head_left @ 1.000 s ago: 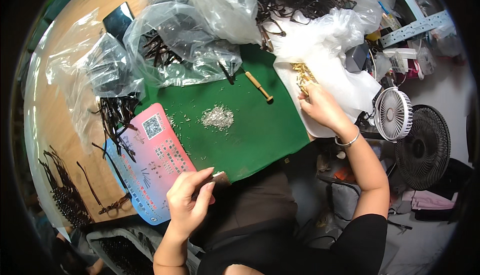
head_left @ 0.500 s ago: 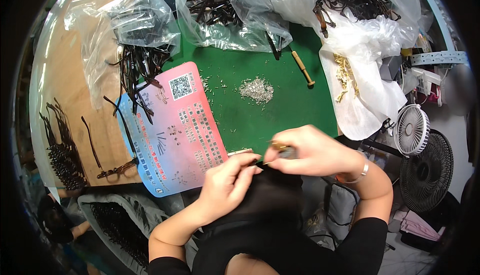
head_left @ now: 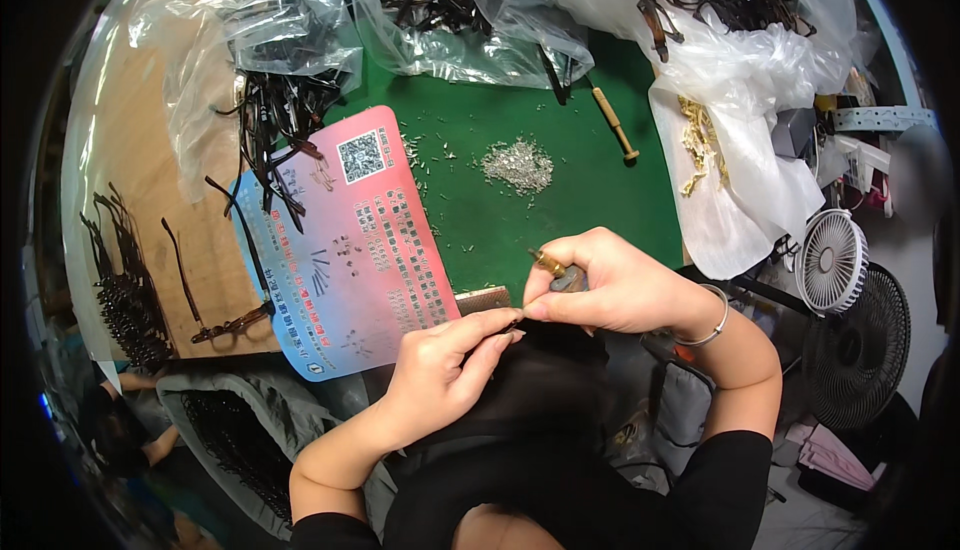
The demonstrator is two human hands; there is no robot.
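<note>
Close in front of my body, at the table's near edge, my two hands meet at the fingertips. My left hand [head_left: 445,362] is closed in a pinch; a dark bit shows at its fingertips, but the fingers cover most of it. My right hand [head_left: 625,288] is wrapped round a small brass-and-grey tool [head_left: 552,266], which looks like a screwdriver; its brass end sticks out past the index finger. Just beyond the left fingers lies a small brown block [head_left: 483,300]. A pile of tiny silvery screws [head_left: 517,167] sits farther out on the green mat [head_left: 590,212].
Left of the hands lies a pink-and-blue printed sheet [head_left: 400,280] with dark eyeglass temples [head_left: 275,135] across its far edge. A glasses frame [head_left: 232,324] rests on the wood. A brass-handled tool [head_left: 615,125], gold parts [head_left: 700,145] and filled plastic bags [head_left: 545,25] stand farther away. Fans [head_left: 833,262] are at right.
My right hand has shifted slightly away from me and turned, so the tool's brass end shows more. The fingertips of both hands have come together. More of the brown block is visible.
</note>
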